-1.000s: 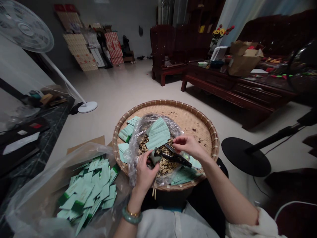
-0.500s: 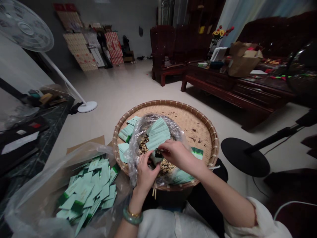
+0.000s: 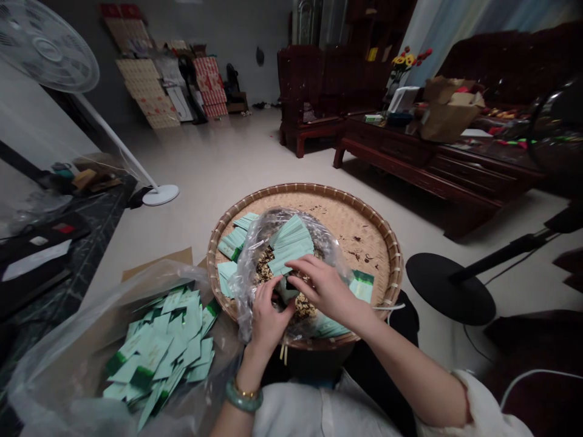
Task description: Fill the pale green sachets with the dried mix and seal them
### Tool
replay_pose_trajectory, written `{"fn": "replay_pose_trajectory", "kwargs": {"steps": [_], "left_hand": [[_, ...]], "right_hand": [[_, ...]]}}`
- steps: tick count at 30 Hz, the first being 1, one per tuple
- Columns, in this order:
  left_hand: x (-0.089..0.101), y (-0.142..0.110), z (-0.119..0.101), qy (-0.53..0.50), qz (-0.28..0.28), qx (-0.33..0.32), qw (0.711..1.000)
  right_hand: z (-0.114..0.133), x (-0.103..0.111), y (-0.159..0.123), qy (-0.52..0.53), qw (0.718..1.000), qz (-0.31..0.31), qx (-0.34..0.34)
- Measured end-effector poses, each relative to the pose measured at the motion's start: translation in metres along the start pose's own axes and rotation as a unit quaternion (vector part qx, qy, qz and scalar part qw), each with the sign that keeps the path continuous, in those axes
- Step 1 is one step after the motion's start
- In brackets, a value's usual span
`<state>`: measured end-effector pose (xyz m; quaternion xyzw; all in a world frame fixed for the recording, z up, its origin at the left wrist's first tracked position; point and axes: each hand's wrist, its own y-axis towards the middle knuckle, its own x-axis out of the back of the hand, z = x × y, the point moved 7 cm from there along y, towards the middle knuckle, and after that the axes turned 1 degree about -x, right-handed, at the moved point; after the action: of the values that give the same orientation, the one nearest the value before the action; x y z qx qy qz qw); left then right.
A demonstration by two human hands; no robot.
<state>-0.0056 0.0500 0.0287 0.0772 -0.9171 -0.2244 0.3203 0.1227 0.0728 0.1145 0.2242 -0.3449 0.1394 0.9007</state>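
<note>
My left hand point(image 3: 268, 311) grips a small pale-green sachet point(image 3: 288, 292) upright by its sides, over a clear plastic bag point(image 3: 249, 267) of dried flakes point(image 3: 304, 306), dark and pale yellow. Above the sachet's mouth is my right hand point(image 3: 327, 290), thumb and fingers apart, nothing visible between them. A fanned stack of mint-green sachets point(image 3: 291, 240) lies on the flakes just beyond both hands. The bag rests in a round woven bamboo tray point(image 3: 359, 212). More sachets point(image 3: 231, 241) lie along the tray's left side, and others point(image 3: 363, 284) at its right.
Left of the tray, a large plastic-lined box point(image 3: 68, 340) holds a heap of green sachets point(image 3: 170, 343). A white standing fan point(image 3: 160, 194) is further left, a black fan base point(image 3: 450, 288) on the right. Beyond stands a dark wooden table point(image 3: 410, 161).
My right hand's fingers have parted and shifted slightly up and left over the sachet's mouth. The dark bit pinched there before is no longer between them. My left hand stays put.
</note>
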Motion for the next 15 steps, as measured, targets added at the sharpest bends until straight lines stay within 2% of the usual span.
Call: {"fn": "replay_pose_trajectory", "kwargs": {"steps": [3,6,11,15], "left_hand": [[-0.001,-0.001,-0.001,0.009,-0.007,-0.015,1.0],[-0.001,-0.001,-0.001,0.012,-0.011,-0.012,1.0],[0.0,0.0,-0.001,0.008,-0.003,0.001,1.0],[0.0,0.0,0.002,0.014,-0.005,0.015,1.0]], "right_hand": [[-0.009,-0.009,0.009,-0.028,0.999,0.029,-0.032],[-0.017,-0.02,0.017,0.005,0.997,0.065,-0.033],[-0.03,-0.012,0.014,0.103,0.994,0.007,-0.045],[-0.03,-0.005,0.001,0.064,0.997,0.011,-0.04]]}}
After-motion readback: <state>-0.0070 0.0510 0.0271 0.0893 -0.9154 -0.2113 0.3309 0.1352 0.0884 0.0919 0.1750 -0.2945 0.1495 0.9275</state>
